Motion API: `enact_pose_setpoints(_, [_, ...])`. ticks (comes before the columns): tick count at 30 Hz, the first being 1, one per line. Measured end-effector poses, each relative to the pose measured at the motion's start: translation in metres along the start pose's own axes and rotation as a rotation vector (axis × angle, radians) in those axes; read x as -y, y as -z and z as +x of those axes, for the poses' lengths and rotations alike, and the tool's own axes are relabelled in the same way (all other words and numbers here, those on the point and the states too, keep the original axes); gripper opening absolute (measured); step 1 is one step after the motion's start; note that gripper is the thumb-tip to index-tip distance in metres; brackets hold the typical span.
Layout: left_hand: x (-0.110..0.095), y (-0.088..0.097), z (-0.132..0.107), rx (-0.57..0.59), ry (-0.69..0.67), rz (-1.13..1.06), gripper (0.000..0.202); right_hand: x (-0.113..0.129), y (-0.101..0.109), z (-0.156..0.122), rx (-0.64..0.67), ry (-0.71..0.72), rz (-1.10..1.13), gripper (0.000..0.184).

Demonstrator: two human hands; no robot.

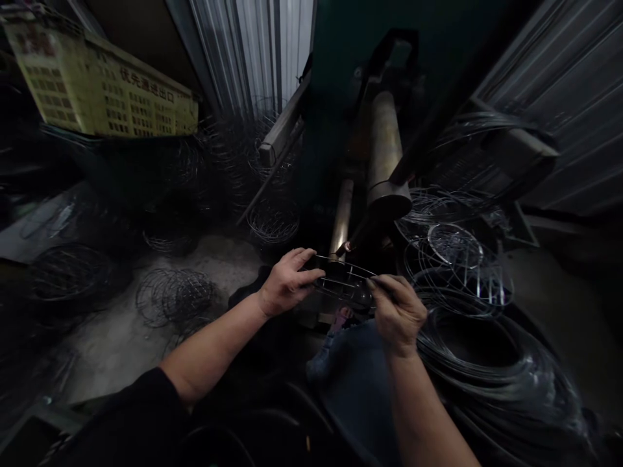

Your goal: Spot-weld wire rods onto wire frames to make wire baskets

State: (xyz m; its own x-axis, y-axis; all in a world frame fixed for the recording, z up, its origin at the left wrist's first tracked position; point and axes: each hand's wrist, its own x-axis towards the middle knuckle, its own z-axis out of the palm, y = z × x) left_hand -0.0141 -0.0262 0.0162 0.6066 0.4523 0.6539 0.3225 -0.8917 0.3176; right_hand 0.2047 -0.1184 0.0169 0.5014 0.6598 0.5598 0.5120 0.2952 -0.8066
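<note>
Below the big metal roller of the machine, both hands meet on a small wire frame held flat between them. At its near-left end the left hand has a closed grip, thumb on top and fingers curled over the rim; at its right end the right hand pinches the wire with fingertips closed on it. A thinner steel bar runs down beside the roller and ends just behind the frame. Right of the roller lies a round wire guard on a spread of loose rings, and nearer the person a heavy coil of dark wire fills the lower right corner. Left of the roller, on the dusty floor, lie several wire baskets, with more stacked against the corrugated wall. Far left of the roller hangs a yellow printed sign, its text too blurred to read. Beneath the hands shows blue denim on the person's lap.
</note>
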Motion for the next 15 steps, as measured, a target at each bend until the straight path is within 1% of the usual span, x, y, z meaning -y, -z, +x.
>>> enact_pose_setpoints(2, [0.003,-0.002,0.001,-0.035,-0.008,-0.011,0.03,-0.003,-0.002,0.002,0.007,0.022,-0.012,0.011])
enact_pose_setpoints(7, [0.009,-0.007,0.006,-0.113,0.013,-0.052,0.023,-0.008,-0.006,0.009,-0.038,0.107,-0.007,0.005])
enact_pose_setpoints(11, [0.013,-0.008,0.01,-0.123,0.03,-0.041,0.02,-0.011,-0.009,0.014,-0.033,0.123,-0.035,0.005])
enact_pose_setpoints(15, [0.016,-0.007,0.012,-0.092,0.023,-0.017,0.021,-0.011,-0.011,0.016,-0.035,0.123,-0.054,0.007])
